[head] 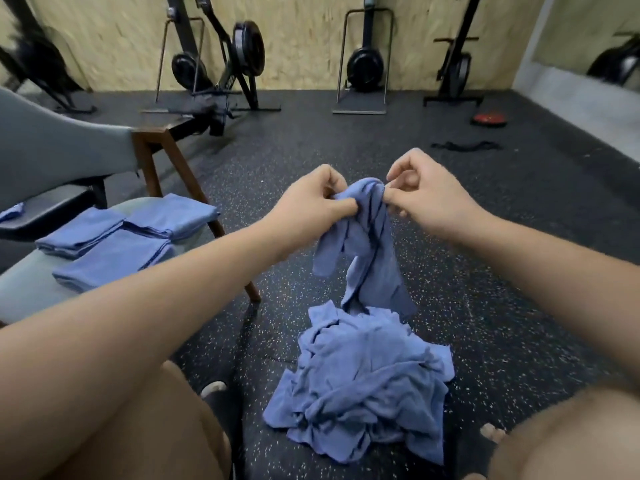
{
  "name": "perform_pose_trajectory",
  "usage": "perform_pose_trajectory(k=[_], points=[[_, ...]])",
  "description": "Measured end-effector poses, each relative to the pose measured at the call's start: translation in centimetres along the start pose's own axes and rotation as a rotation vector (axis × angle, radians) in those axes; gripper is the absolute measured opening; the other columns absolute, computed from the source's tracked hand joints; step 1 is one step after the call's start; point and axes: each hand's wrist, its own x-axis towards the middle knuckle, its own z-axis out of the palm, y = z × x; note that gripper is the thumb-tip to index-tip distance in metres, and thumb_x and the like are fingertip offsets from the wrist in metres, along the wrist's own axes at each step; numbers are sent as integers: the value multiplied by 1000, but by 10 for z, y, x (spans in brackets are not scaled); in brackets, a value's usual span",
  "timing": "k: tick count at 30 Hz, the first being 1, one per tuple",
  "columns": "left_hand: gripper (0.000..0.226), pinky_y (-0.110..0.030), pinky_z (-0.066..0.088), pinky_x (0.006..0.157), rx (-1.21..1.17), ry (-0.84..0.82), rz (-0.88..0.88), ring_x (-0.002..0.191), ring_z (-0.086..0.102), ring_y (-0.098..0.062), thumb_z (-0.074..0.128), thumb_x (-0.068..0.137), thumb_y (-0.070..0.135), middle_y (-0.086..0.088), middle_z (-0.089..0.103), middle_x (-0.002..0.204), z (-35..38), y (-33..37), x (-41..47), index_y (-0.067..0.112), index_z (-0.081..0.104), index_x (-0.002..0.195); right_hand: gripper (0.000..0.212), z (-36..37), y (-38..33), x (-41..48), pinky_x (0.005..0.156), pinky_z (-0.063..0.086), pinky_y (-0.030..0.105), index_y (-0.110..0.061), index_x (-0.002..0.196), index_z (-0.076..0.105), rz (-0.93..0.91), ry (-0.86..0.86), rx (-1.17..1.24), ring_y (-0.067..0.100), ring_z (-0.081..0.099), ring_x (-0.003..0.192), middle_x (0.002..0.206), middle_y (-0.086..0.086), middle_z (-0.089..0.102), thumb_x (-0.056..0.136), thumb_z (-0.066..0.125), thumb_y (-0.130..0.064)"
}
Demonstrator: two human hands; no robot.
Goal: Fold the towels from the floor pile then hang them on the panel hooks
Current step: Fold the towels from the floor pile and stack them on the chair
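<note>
A crumpled blue towel (363, 251) hangs from both my hands above the floor pile. My left hand (311, 202) pinches its top bunch from the left. My right hand (422, 195) pinches the same bunch from the right, fingers curled. The towel's lower end trails down and touches the pile of blue towels (363, 382) lying rumpled on the dark floor between my knees. Folded blue towels (117, 244) lie stacked on a chair seat at the left. No panel hooks are in view.
A grey chair (52, 157) with brown wooden legs stands at the left. Exercise bikes (239, 57) and stands line the plywood wall at the back. A red disc (490, 118) and a black strap (464, 146) lie on the speckled rubber floor (519, 271) at the right.
</note>
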Motion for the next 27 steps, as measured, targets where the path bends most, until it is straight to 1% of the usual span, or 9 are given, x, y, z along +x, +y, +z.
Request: perform_pose_trajectory(k=[4, 7, 11, 15, 16, 19, 21, 24, 27], points=[[13, -27, 43, 59, -333, 21, -164, 70, 57, -14, 74, 93, 15, 1, 64, 79, 6, 7, 14, 20, 62, 91, 18, 1, 1, -1, 75, 54, 28, -26, 98, 58, -53, 82, -193, 16, 70, 83, 96, -6, 74, 90, 70, -15], [12, -31, 48, 69, -471, 25, -262, 75, 62, -20, 73, 95, 14, -3, 67, 80, 8, 0, 22, 18, 64, 88, 17, 10, -5, -9, 70, 44, 19, -22, 99, 59, -159, 60, -234, 8, 64, 79, 94, -9, 68, 93, 68, -10], [4, -38, 54, 84, -612, 29, -323, 90, 69, -27, 73, 94, 11, -9, 73, 89, 8, -13, 33, 13, 69, 95, 9, 23, -12, -18, 76, 46, 24, -20, 104, 60, -291, 8, -193, 13, 60, 88, 101, -6, 62, 100, 68, -20], [39, -49, 57, 100, -696, 31, -394, 98, 69, -31, 74, 82, 18, -17, 73, 105, 0, -17, 39, 0, 71, 117, 34, 30, -7, -21, 80, 44, 19, -24, 111, 58, -346, -145, -310, 13, 58, 93, 106, -5, 58, 91, 81, -40], [44, -51, 56, 103, -719, 29, -413, 99, 70, -32, 73, 84, 18, -18, 73, 109, -2, -18, 39, -3, 70, 122, 38, 32, -3, -18, 80, 42, 17, -24, 113, 58, -359, -168, -357, 12, 57, 94, 106, -6, 57, 89, 84, -37], [22, -45, 58, 100, -741, 25, -423, 94, 71, -30, 66, 96, 11, -17, 74, 107, -3, -18, 39, 2, 71, 115, 24, 36, 5, -8, 76, 46, 22, -19, 106, 63, -391, -134, -336, 11, 59, 87, 96, -10, 62, 90, 79, -12], [11, -42, 59, 94, -701, 30, -408, 90, 71, -29, 64, 98, 9, -14, 76, 98, -1, -19, 37, 6, 74, 102, 15, 36, 7, -2, 72, 52, 35, -17, 100, 68, -371, -122, -255, 15, 62, 76, 86, -7, 69, 93, 73, -4], [29, -33, 53, 81, -428, 40, -324, 85, 67, -20, 66, 100, 18, -6, 78, 90, -1, -21, 32, 20, 78, 74, 15, 31, 8, 5, 69, 53, 44, -19, 98, 73, -321, -84, -204, 25, 64, 71, 81, -1, 74, 96, 67, -5], [24, -35, 56, 80, -44, 33, -285, 86, 67, -13, 70, 96, 53, 6, 77, 101, -5, -32, 27, 30, 70, 98, 14, 26, 7, 13, 68, 54, 44, -21, 94, 74, -273, -26, -164, 26, 66, 74, 82, -2, 74, 98, 68, -9]])
